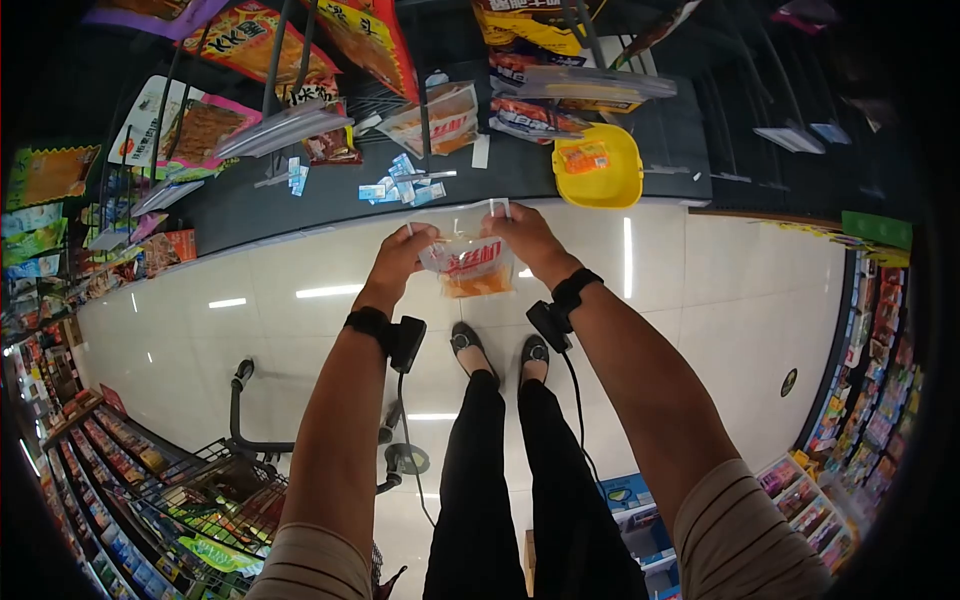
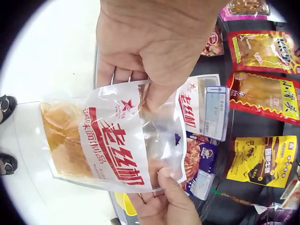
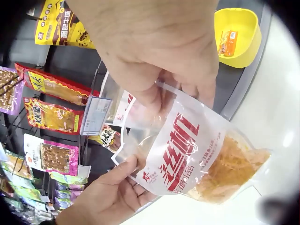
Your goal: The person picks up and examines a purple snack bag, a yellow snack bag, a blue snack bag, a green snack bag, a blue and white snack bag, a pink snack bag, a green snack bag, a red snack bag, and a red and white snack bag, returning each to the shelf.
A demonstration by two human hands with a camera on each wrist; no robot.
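A clear and white snack bag point(image 1: 475, 268) with red lettering and orange strips inside hangs between my two hands over the floor. My left hand point(image 1: 398, 256) pinches one upper corner, thumb on the front of the bag point(image 2: 117, 136) and fingers behind. My right hand point(image 1: 528, 240) pinches the opposite corner in the same way. The see-through top part of the bag is spread flat between the thumbs, and the orange contents sit at its bottom end. Behind it, a similar bag point(image 1: 440, 120) hangs on the rack with a price tag point(image 2: 215, 112) in front.
A yellow tub point(image 1: 625, 185) holding a small orange packet point(image 1: 585, 157) stands on the dark shelf ledge point(image 1: 330, 190). Loose blue and white tags point(image 1: 405, 185) lie beside it. Hanging snack packets fill the rack above. Behind me on the left is a shopping cart point(image 1: 235, 500).
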